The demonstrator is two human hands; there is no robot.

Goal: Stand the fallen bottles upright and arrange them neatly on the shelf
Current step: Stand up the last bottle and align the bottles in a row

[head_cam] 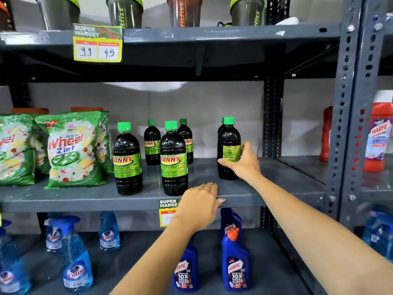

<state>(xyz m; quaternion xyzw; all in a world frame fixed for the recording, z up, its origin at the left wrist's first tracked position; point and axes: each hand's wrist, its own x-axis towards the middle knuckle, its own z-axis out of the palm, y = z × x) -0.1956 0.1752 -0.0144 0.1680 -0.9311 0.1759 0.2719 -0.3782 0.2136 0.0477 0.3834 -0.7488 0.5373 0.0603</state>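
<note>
Several dark Sunny bottles with green caps stand upright on the grey middle shelf (85,196). Two are in front (127,160) (174,160) and two smaller-looking ones behind them (152,143) (186,141). My right hand (242,160) grips the rightmost bottle (227,137), which stands upright with its label turned away; another green cap peeks out just behind it. My left hand (202,205) rests flat on the shelf's front edge, fingers together, holding nothing.
Green Wheel detergent bags (72,150) fill the shelf's left part. Blue Colin sprays (76,258) and Harpic bottles (235,262) stand on the shelf below. Shaker cups (125,11) sit on the upper shelf. A perforated steel upright (346,116) bounds the right side.
</note>
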